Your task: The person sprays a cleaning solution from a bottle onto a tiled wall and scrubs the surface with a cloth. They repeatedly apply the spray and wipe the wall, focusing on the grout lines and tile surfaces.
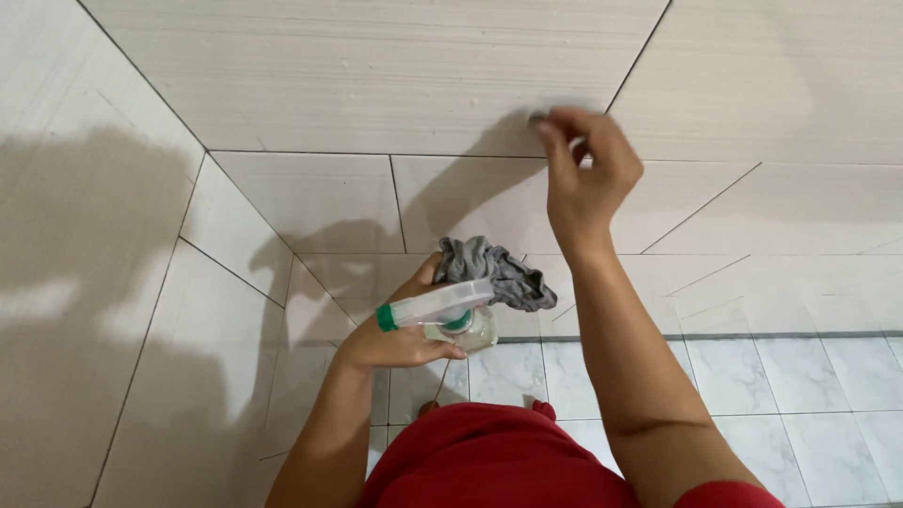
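The left hand [395, 343] grips a clear plastic spray bottle [451, 315] with a green nozzle tip, together with a crumpled grey cloth [494, 273] of soft, wrinkled fabric. The right hand [588, 179] is raised to the smooth beige wall tiles [376, 66], fingertips [555, 127] pinched closed on something small that I cannot identify.

Beige tiled walls [376, 75], seemingly marbled floor tiles [809, 395]
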